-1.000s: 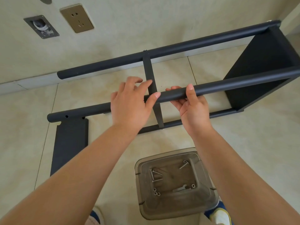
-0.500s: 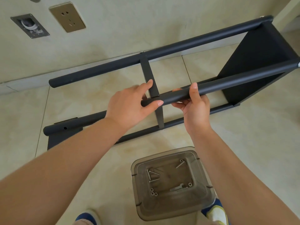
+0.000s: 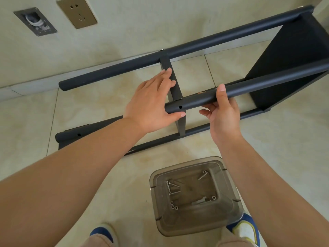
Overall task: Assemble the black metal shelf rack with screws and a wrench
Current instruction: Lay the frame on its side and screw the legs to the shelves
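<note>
The black rack lies on its side on the tiled floor, with a solid end panel (image 3: 293, 59) at the right. My right hand (image 3: 222, 111) grips the near upper tube (image 3: 267, 81), thumb over its front. That tube ends free at a screw hole (image 3: 180, 107). My left hand (image 3: 153, 100) has straight fingers against the middle shelf panel (image 3: 175, 90) and its thumb under the tube's end. A separate tube piece (image 3: 78, 134) with a hole lies lower left. Screws (image 3: 170, 188), nuts (image 3: 173, 205) and a small wrench (image 3: 201, 202) lie in a clear plastic box (image 3: 156, 177).
The far tube (image 3: 195, 45) runs along the wall's base. A wall socket (image 3: 76, 11) and a metal wall plate (image 3: 35, 21) sit up left. A flat black panel (image 3: 61, 145) lies under the loose tube. My shoes (image 3: 101, 232) flank the box.
The near tube has come apart from the left piece, which now lies lower by the floor. My left hand has let go of the tube, and its fingers now lie on the middle panel.
</note>
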